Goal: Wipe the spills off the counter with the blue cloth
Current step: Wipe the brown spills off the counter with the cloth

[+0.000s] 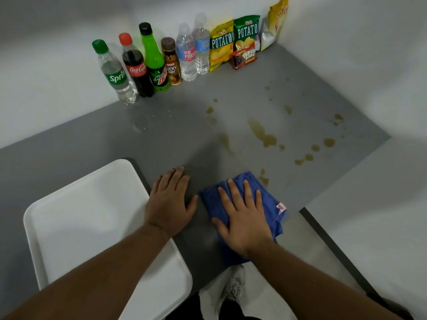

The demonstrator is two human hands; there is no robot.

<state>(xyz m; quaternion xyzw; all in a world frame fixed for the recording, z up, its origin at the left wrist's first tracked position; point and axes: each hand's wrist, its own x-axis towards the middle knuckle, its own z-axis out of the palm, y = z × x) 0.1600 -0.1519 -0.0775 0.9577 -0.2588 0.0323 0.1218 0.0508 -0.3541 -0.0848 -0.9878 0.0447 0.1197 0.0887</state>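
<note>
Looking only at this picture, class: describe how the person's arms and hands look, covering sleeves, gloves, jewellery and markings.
The left forearm and right forearm are bare to the picture's lower edge, no sleeve in view. The left hand and right hand wear no gloves. No watch, bracelet or ring shows, nor any marking. Fingernails look short.

Tabletop [300, 88]: smooth, matt grey; blue cloth [215, 202]: soft, napped fabric; tray [80, 215]: smooth white plastic; bottles [187, 54]: clear glossy plastic.
</note>
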